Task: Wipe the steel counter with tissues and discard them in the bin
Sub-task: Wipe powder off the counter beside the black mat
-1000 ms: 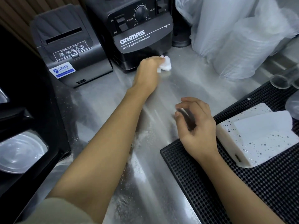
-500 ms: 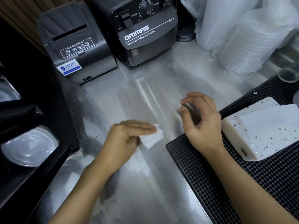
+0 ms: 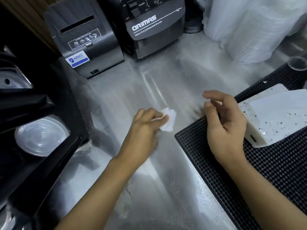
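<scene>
Here, the left hand (image 3: 146, 128) is low over the middle of the steel desk (image 3: 126, 97). Its grip is closed on a small crumpled white tissue (image 3: 168, 121). The fingers are curled around it, and the tissue comes out at the far right side of the hand and touches the metal. The tissue lies on the bare steel, just beside the left corner of a black rubber mat (image 3: 274, 171), not on the mat.

The right hand (image 3: 226, 127) is above the far edge of this mat, between the tissue and a white tissue pack (image 3: 272, 123). Its grip is loose: the fingers are half bent and the thumb stands apart from the forefinger. Whether this hand touches the mat or the pack, I cannot tell. The pack lies on the mat, has small dark stars on it, and a pale sheet lies over its top.

A streak of pale powder (image 3: 124, 201) lies on the near part of the desk, beside the left forearm, and more fine grains run along the left edge of the mat.

At the back of the desk stands a grey receipt printer (image 3: 83, 40) with a blue "ARMS" label. Just to its right is a black blender base (image 3: 154, 27) marked "ORIMAS". Further right are clear plastic bags (image 3: 249, 27), and a clear cup (image 3: 298, 63) is at the right border. On the left, a black holder carries a clear plastic lid (image 3: 41, 136).
</scene>
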Tool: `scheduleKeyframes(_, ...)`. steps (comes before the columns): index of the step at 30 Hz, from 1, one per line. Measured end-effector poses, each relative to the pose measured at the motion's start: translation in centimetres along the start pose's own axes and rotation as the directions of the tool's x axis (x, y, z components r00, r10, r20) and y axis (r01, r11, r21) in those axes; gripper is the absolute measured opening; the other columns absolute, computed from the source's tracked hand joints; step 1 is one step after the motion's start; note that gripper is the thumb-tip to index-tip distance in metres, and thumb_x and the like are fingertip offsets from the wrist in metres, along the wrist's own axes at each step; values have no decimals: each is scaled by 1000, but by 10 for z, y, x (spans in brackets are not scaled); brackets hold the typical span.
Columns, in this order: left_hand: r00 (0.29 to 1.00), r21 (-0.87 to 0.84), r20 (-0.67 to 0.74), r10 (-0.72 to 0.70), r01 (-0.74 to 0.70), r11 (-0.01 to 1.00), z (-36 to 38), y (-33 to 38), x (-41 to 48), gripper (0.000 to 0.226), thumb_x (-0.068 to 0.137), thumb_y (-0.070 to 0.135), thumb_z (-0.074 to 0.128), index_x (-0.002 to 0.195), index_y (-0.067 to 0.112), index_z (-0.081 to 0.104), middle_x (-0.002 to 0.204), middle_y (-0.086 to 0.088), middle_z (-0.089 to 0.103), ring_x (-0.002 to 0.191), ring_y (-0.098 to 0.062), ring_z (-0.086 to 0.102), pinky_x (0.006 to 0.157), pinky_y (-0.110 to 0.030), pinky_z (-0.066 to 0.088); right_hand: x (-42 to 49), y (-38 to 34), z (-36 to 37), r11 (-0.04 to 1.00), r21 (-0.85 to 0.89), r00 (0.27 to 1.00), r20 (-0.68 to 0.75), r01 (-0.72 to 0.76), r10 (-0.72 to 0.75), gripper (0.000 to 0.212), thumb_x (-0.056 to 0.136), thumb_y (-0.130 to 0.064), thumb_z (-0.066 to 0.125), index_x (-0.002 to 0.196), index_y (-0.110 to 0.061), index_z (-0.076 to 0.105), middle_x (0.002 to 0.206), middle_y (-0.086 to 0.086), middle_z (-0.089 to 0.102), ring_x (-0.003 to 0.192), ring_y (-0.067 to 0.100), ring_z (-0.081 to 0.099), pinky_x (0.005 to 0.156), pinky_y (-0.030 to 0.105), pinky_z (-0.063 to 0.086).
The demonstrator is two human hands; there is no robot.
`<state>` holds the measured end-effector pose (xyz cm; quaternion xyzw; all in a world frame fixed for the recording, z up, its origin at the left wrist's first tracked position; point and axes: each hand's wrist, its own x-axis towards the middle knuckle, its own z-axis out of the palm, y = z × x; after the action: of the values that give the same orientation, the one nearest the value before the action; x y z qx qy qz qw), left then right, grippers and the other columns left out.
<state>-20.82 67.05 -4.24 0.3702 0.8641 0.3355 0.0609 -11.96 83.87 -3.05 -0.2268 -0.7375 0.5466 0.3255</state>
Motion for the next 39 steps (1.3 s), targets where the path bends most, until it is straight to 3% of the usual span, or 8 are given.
scheduleKeyframes(2, 998, -2, -47, -42, 42, 999, -11, -5, -12, 40, 80, 16, 39, 98, 18, 74, 103, 3, 64, 93, -17, 51, 84, -15, 36, -28, -6, -1, 989, 85, 992, -32, -122, 125, 20, 95, -6, 53, 109, -15, 64, 107, -1, 66, 100, 11, 61, 93, 32, 48)
scheduleKeyframes(7, 995, -46, -76, 69, -73, 996, 1, 21, 70, 45, 75, -5, 46, 105, 15, 73, 107, -2, 66, 100, -25, 56, 88, -49, 44, -61, -1, 1, 999, -19, 998, -47, -43, 42, 22, 91, -5, 52, 109, -10, 63, 109, 2, 63, 109, 19, 60, 97, 36, 47)
scheduleKeyframes(12, 920, 133, 306, 243, -295, 946, 44, 44, 109, 42, 84, 4, 54, 113, 30, 69, 124, 2, 63, 104, -27, 48, 87, -31, 26, -56, -2, 4, 994, -104, 999, -7, 31, -32, 22, 89, -5, 53, 109, -8, 62, 106, 3, 63, 105, 14, 59, 93, 29, 46)
scheduleKeyframes(16, 928, 126, 204, 311, -340, 932, 31, 18, 61, 31, 80, 14, 63, 105, 30, 72, 115, 2, 69, 89, -22, 52, 87, -33, 33, -56, -1, 5, 989, -131, 998, -7, 68, -69, 22, 87, -2, 54, 106, -5, 63, 104, 3, 63, 102, 15, 60, 91, 26, 45)
scheduleKeyframes(21, 988, -16, 101, 117, -116, 993, -14, -3, -3, 47, 66, -12, 51, 97, 13, 76, 107, 0, 71, 89, -8, 53, 89, -3, 32, -58, -2, 7, 980, -178, 996, 19, 93, -91, 20, 85, -2, 54, 101, -4, 64, 103, 1, 62, 102, 16, 59, 91, 18, 41)
scheduleKeyframes(26, 981, -58, -163, -104, 95, 994, -38, -25, 29, 30, 85, -11, 52, 100, 4, 73, 100, -1, 56, 91, -13, 56, 82, -3, 38, -58, -3, 8, 979, -183, 996, 44, 87, -81, 19, 85, -4, 52, 99, -5, 64, 104, 0, 62, 103, 16, 58, 92, 15, 40)
scheduleKeyframes(32, 996, 27, -90, 5, -2, 1000, -15, -33, 9, 41, 80, -14, 48, 104, 9, 73, 98, -5, 56, 97, -28, 55, 89, -16, 41, -58, -3, 9, 974, -206, 995, 54, 91, -81, 17, 84, -3, 53, 97, -5, 65, 103, 0, 62, 102, 15, 57, 91, 13, 39)
scheduleKeyframes(39, 995, -119, 44, -86, 91, 989, -37, -2, -48, 42, 80, -20, 53, 100, 11, 74, 95, 1, 59, 89, -1, 56, 77, -3, 38, -57, -3, 10, 973, -202, 993, 63, 115, -104, 18, 85, -8, 51, 96, -6, 65, 100, -4, 61, 100, 16, 59, 92, 22, 44)
